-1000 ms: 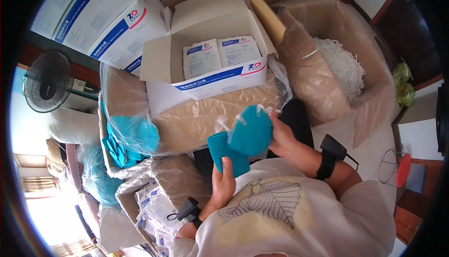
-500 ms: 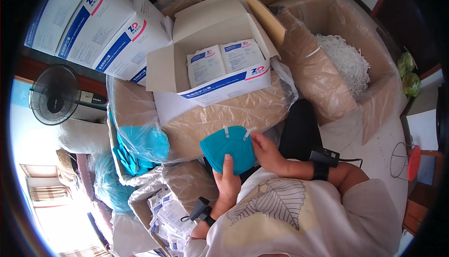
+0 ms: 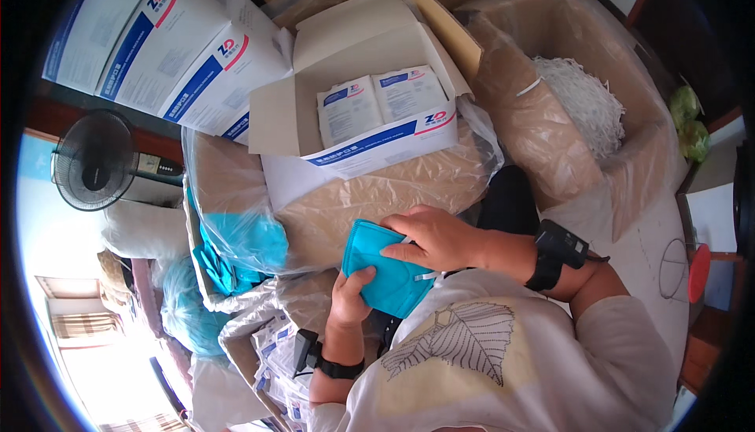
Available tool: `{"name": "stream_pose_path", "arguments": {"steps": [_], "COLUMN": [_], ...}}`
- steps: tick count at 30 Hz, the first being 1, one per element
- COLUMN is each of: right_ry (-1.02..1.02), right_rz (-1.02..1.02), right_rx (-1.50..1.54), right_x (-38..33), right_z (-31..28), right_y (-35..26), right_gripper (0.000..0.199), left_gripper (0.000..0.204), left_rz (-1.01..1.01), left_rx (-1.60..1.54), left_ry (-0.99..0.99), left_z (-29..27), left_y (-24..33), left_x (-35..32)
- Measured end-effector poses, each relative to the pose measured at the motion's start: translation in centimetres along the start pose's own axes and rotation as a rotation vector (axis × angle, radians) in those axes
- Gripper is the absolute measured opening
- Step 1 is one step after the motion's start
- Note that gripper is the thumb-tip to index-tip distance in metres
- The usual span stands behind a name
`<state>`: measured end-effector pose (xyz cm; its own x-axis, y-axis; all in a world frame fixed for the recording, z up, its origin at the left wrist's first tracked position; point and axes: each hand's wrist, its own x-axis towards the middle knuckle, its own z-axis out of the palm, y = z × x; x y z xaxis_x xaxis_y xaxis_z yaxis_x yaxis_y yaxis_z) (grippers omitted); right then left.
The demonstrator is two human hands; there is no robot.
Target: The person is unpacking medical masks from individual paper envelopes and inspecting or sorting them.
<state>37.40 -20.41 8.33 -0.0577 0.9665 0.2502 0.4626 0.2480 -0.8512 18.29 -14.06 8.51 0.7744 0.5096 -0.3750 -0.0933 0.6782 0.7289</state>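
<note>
folded teal face mask (image 3: 385, 268), held close above the person's lap between both hands: left hand (image 3: 351, 300) grasping its lower edge from beneath with the thumb on top, right hand (image 3: 436, 239) closed over its upper right edge. just behind it, a plastic-lined carton (image 3: 377, 196) with more teal masks (image 3: 244, 247) bunched in the bag at its left end; on top of this an open white box (image 3: 354, 94) holding two flat white packets (image 3: 381, 106). further out, a second lined carton of white elastic loops (image 3: 586, 102) to the right, and a black fan (image 3: 94, 161) to the left.
</note>
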Motion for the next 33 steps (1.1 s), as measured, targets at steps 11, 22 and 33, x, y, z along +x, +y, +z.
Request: {"name": "stream_pose_path", "arguments": {"steps": [11,22,33], "right_ry": [0.042,-0.458,-0.551], "right_rz": [0.064,0.266,0.438], "right_rx": [-0.014,0.648,0.623], "right_x": [0.3,-0.8,-2.1], "right_z": [2.3,0.8,-2.9], "right_y": [0.5,1.1,4.4], "right_gripper": [0.030,0.043,0.026], "left_gripper": [0.034,0.033,0.030], "left_rz": [0.622,0.357,0.395], "left_rx": [1.002,1.054,1.136], "left_ry": [0.344,0.460,0.506], "left_z": [1.9,0.2,-4.4], "left_y": [2.3,2.9,9.4], "left_x": [2.4,3.6,0.3]}}
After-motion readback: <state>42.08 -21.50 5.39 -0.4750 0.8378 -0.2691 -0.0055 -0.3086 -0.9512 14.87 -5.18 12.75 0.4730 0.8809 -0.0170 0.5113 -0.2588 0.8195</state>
